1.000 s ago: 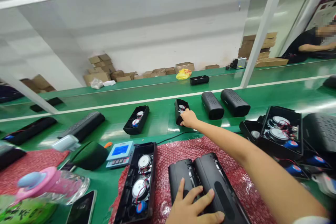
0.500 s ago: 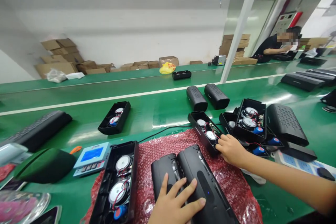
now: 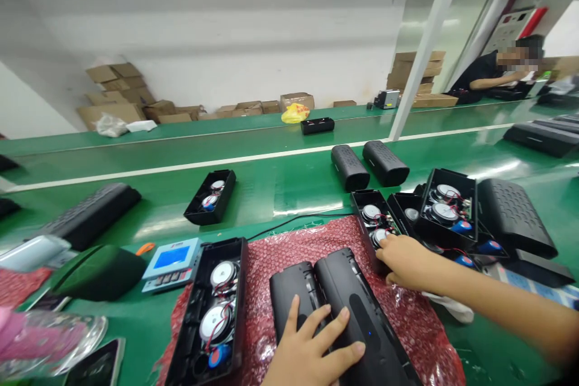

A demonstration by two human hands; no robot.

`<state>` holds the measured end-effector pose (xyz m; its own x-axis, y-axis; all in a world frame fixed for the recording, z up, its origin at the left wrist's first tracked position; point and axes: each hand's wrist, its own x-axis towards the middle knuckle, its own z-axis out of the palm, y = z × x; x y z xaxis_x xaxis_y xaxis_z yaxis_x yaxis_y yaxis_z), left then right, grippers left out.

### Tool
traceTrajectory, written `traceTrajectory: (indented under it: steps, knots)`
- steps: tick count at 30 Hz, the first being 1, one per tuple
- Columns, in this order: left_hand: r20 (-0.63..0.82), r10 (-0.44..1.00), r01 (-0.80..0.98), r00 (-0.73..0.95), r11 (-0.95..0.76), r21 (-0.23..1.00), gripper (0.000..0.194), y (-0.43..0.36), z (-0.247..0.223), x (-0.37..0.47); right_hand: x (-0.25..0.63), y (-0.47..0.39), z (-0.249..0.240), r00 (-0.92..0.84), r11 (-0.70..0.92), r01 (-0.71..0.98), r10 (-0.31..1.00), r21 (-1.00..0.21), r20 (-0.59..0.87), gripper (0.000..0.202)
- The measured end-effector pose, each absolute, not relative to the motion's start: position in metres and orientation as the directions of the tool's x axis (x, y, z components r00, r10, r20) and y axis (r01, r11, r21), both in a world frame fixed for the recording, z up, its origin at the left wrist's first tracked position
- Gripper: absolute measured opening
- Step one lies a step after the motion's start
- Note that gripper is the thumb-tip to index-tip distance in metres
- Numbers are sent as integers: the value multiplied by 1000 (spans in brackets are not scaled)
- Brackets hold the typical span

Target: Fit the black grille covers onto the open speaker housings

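My left hand [image 3: 312, 350] lies with fingers spread across two black speaker housings, a left one [image 3: 286, 298] and a longer right one [image 3: 355, 289] that shows a small blue light. My right hand [image 3: 409, 260] grips the near end of an open speaker shell [image 3: 362, 228], fingers over its rim; two round drivers and red wires show inside, and the hand hides its near end. Left of the housings rests another open speaker shell [image 3: 178, 347] with two drivers and a blue cylindrical cell. Red bubble wrap [image 3: 257, 265] lies under these things.
Open shells are stacked, the top shell [image 3: 473, 193] right of my right hand, beside a textured black cover [image 3: 515, 214]. A blue meter [image 3: 174, 256], green pouch [image 3: 97, 271], bottle [image 3: 58, 338] and phone [image 3: 97, 365] stand left. A co-worker [image 3: 484, 75] sits far right.
The shell in my right hand has shifted slightly right and turned to lie straighter away from me. My left hand stays on the housings. The whole view has swung a little left.
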<state>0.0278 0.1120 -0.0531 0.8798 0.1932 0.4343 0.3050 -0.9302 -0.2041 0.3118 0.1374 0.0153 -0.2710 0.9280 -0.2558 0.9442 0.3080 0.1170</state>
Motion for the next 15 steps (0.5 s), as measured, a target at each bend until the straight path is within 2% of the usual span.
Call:
traceTrajectory:
  steps: [3,6,9,12,13,15]
  knots:
    - [451,229,334,862,-927,-168,35,107,-45,29,291,172,49,-385,406,912,897,63,-216,26]
    - [423,273,362,864,-920,-148,35,102,-42,29,247,227,62,-506,511,860,854,7,-124,27]
    - [427,297,402,854,-898,-178,34,99,-54,31,175,288,53,-608,605,794,792,-64,-57,33]
    - [488,309,444,816,-876,-188,36,99,-72,33,92,336,33,-625,623,778,780,-85,1,33]
    - [481,315,442,818,-880,-175,37,99,-76,33,67,347,26,-615,615,784,788,-84,24,33]
    - [365,351,413,862,-905,-105,38,99,-77,32,25,365,13,-598,603,794,798,-80,75,36]
